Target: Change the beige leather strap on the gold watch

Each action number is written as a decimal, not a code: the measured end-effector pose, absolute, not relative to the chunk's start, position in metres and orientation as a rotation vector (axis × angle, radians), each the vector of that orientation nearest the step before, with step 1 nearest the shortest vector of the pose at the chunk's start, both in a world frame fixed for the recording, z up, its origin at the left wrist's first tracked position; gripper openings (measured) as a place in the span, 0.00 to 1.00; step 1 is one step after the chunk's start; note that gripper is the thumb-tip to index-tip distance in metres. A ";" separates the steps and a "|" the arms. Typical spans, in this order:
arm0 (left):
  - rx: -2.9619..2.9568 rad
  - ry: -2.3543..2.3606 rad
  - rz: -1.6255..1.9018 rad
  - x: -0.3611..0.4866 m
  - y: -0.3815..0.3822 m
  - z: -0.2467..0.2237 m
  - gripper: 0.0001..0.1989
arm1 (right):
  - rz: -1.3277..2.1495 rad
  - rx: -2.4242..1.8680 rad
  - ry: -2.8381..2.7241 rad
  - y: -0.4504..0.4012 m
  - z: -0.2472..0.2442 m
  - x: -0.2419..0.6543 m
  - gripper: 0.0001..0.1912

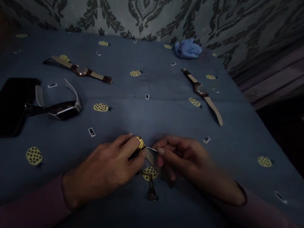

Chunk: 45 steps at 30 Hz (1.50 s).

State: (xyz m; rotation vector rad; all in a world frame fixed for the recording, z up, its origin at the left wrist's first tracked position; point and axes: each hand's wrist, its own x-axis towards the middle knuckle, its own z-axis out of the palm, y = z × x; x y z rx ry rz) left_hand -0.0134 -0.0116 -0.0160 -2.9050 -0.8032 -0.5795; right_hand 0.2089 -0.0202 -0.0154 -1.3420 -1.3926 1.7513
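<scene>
My left hand [107, 167] is closed around a gold-coloured watch [140, 142], whose edge shows past the fingertips. In my right hand [189, 159], thumb and fingers pinch a thin metal tool [151, 149], its tip touching or very near the gold watch. The fingers hide the rest of the tool, so its exact kind does not show. Between the hands a pale strap [151, 158] slants downward, partly hidden. Just below them lies a small dark glossy piece with gold glints [152, 193]; I cannot tell whether it belongs to the watch.
A brown-and-beige wristwatch [82, 71] lies at the back left and a similar wristwatch [201, 89] at the right. Further left are a smartwatch with a pale band [68, 112] and a black phone [8, 107]. A crumpled blue cloth [188, 49] sits near the patterned wall [153, 4].
</scene>
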 end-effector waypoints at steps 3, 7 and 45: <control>-2.914 -0.793 -0.566 -0.014 -0.012 -0.017 0.17 | 1.746 -1.321 -1.394 -0.021 -0.016 0.207 0.12; -2.928 -0.813 -0.565 -0.014 -0.012 -0.017 0.17 | 1.728 -1.317 -1.394 -0.022 -0.016 0.206 0.12; -2.909 -0.832 -0.549 -0.013 -0.014 -0.018 0.13 | 1.623 -1.334 -1.464 -0.027 -0.013 0.198 0.15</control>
